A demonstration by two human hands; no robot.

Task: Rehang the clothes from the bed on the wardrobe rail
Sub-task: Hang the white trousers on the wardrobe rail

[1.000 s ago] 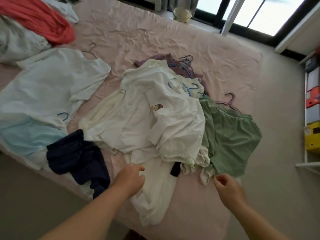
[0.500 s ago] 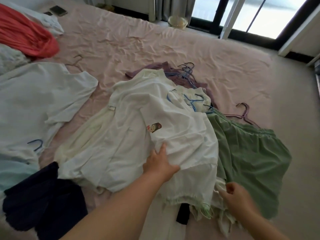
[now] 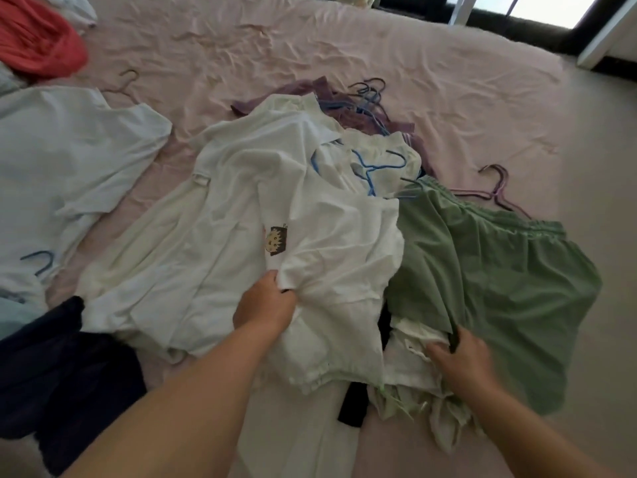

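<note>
A heap of clothes lies on the pink bed [image 3: 396, 74]. On top is a white T-shirt [image 3: 331, 236] with a small cartoon patch. My left hand [image 3: 265, 305] grips a fold of this shirt just below the patch. To its right lies a green garment [image 3: 499, 281] with an elastic waistband. My right hand [image 3: 462, 357] pinches the green garment's lower left edge, over crumpled white cloth [image 3: 413, 360]. Blue hangers [image 3: 372, 167] poke out of the heap, and a purple garment [image 3: 327, 94] lies behind it.
A pale blue shirt [image 3: 69, 157] on a blue hanger lies at the left, dark navy clothing [image 3: 65, 367] at the lower left, a red garment [image 3: 38, 43] at the top left. Purple hangers [image 3: 496, 191] lie beyond the green garment. Grey floor [image 3: 606, 236] runs along the right.
The view has come closer to the heap. My left hand went from resting flat on the white T-shirt to gripping a fold. My right hand moved up and took the green garment's edge.
</note>
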